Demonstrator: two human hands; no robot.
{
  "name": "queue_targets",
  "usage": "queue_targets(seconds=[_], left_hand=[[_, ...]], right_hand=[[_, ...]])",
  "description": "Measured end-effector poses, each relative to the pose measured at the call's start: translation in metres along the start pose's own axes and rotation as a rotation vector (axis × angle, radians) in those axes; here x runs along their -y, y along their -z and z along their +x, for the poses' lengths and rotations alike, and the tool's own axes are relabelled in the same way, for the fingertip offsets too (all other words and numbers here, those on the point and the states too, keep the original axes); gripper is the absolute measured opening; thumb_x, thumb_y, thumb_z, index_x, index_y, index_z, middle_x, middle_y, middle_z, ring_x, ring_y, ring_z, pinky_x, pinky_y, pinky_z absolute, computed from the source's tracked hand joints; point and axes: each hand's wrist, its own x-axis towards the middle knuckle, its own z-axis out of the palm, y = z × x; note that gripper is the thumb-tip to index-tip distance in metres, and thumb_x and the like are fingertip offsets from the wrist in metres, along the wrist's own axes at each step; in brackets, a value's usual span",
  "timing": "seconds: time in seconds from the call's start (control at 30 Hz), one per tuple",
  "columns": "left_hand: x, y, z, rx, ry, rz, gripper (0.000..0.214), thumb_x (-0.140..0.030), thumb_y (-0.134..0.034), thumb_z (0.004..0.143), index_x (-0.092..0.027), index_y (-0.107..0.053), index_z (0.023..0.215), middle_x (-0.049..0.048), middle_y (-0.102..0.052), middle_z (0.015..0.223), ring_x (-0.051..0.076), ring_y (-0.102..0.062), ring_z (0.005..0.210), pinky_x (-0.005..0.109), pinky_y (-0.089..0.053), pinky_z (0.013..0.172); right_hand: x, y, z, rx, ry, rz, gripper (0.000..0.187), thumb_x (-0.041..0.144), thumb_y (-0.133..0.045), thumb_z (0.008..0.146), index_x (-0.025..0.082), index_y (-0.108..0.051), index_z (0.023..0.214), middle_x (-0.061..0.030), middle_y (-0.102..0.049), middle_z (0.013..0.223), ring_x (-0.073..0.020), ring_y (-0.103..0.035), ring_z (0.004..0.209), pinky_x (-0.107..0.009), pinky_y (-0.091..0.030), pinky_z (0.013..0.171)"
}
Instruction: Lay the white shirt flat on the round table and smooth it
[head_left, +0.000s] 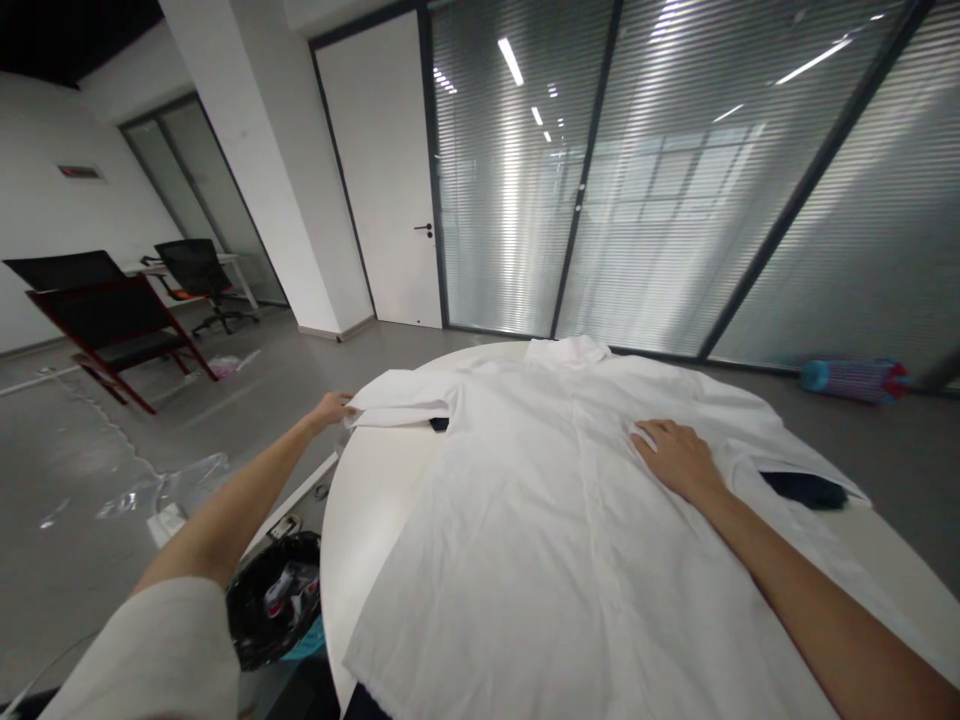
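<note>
Nearest, at six o'clock: lower part of white shirt (517,530), laid across surface (367,510). At ten, left hand (330,410) pinching sleeve end (390,395); at two, right hand (679,458) open, palm down on front. Looks mostly spread; creases left.

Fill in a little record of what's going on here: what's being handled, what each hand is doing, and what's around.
Garment: white shirt, spread out, collar at the far side
Left hand: holding the end of a sleeve
Right hand: resting on the shirt's upper part
Surface: pale table with a curved edge
Left of table: black-lined bin with litter inside
Background: closed white door, glass partition
Unclear: dark item showing at right
</note>
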Motion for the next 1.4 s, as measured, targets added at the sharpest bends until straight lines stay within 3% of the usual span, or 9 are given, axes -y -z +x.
queue_targets(seconds=[0.17,0.27,0.37,0.53,0.7,0.87,1.07,1.23,1.4], left_hand=[[-0.014,0.043,0.014,-0.293,-0.018,0.097,0.035,-0.013,-0.053,0.083,-0.009,-0.063,0.117,0.0124,-0.064,0.103,0.031,-0.056,0.110,0.036,-0.044,0.087],[-0.010,0.071,0.009,-0.433,-0.115,0.178,0.045,-0.012,-0.036,0.095,-0.011,-0.046,0.139,0.0176,-0.046,0.135,0.032,-0.036,0.135,0.043,-0.033,0.106],[0.009,0.070,-0.013,-0.305,-0.187,0.245,0.036,-0.015,-0.037,0.097,-0.014,-0.055,0.128,0.0137,-0.052,0.127,0.029,-0.044,0.128,0.042,-0.033,0.105],[0.039,0.020,-0.047,0.065,-0.129,0.303,0.007,-0.012,-0.064,0.072,-0.018,-0.063,0.077,0.0016,-0.060,0.071,0.019,-0.059,0.072,0.027,-0.042,0.070],[0.016,0.004,-0.081,0.127,-0.244,0.253,0.014,-0.030,-0.056,0.084,-0.022,-0.067,0.082,0.0055,-0.068,0.079,0.022,-0.063,0.071,0.027,-0.040,0.062],[-0.025,0.039,-0.167,-0.136,-0.573,0.021,0.030,-0.054,-0.053,0.090,-0.027,-0.068,0.095,0.0034,-0.063,0.080,0.020,-0.061,0.069,0.029,-0.049,0.063],[-0.028,0.042,-0.253,0.433,-1.028,-0.059,0.042,-0.038,-0.071,0.083,-0.041,-0.069,0.126,0.0058,-0.069,0.127,0.024,-0.072,0.102,0.030,-0.061,0.085],[-0.017,0.018,-0.277,0.485,-1.063,-0.061,0.057,-0.030,-0.073,0.080,-0.048,-0.063,0.133,0.0023,-0.066,0.135,0.027,-0.071,0.111,0.031,-0.062,0.089],[-0.023,0.016,-0.289,0.370,-1.113,-0.150,0.040,-0.031,-0.056,0.094,-0.045,-0.066,0.130,0.0021,-0.071,0.126,0.021,-0.073,0.105,0.024,-0.061,0.084]], right_hand=[[0.000,0.001,0.000,0.002,0.002,0.015,0.049,0.043,-0.037,0.101,0.017,-0.065,0.131,-0.0159,-0.062,0.134,-0.0363,-0.058,0.119,-0.052,-0.047,0.100],[0.000,0.001,-0.001,0.001,0.005,0.010,0.049,0.042,-0.036,0.102,0.016,-0.065,0.131,-0.0155,-0.062,0.134,-0.0360,-0.058,0.119,-0.051,-0.047,0.100],[0.001,0.001,-0.002,-0.014,0.022,-0.004,0.048,0.040,-0.035,0.103,0.016,-0.065,0.130,-0.0162,-0.063,0.133,-0.0347,-0.059,0.118,-0.049,-0.047,0.099],[0.006,0.007,-0.004,-0.003,0.031,-0.015,0.047,0.038,-0.037,0.102,0.014,-0.064,0.131,-0.0165,-0.063,0.134,-0.0339,-0.060,0.119,-0.048,-0.047,0.101],[-0.002,0.043,-0.014,0.069,0.068,0.091,0.042,0.038,-0.044,0.099,0.015,-0.066,0.126,-0.0148,-0.064,0.136,-0.0315,-0.061,0.120,-0.045,-0.046,0.104],[-0.033,0.097,-0.083,0.144,-0.054,0.372,0.035,0.049,-0.047,0.093,0.022,-0.069,0.092,-0.0093,-0.076,0.100,-0.0249,-0.070,0.085,-0.036,-0.053,0.080],[-0.049,0.128,-0.216,0.429,-0.201,0.512,0.048,0.062,-0.046,0.090,0.022,-0.060,0.069,-0.0053,-0.068,0.067,-0.0206,-0.064,0.063,-0.031,-0.048,0.062],[-0.028,0.131,-0.279,0.350,-0.275,0.463,0.046,0.063,-0.050,0.090,0.022,-0.062,0.073,-0.0046,-0.069,0.072,-0.0205,-0.063,0.069,-0.031,-0.046,0.064],[-0.007,0.129,-0.288,0.295,-0.232,0.480,0.040,0.059,-0.051,0.089,0.023,-0.058,0.071,-0.0034,-0.066,0.070,-0.0195,-0.059,0.065,-0.030,-0.045,0.061]])
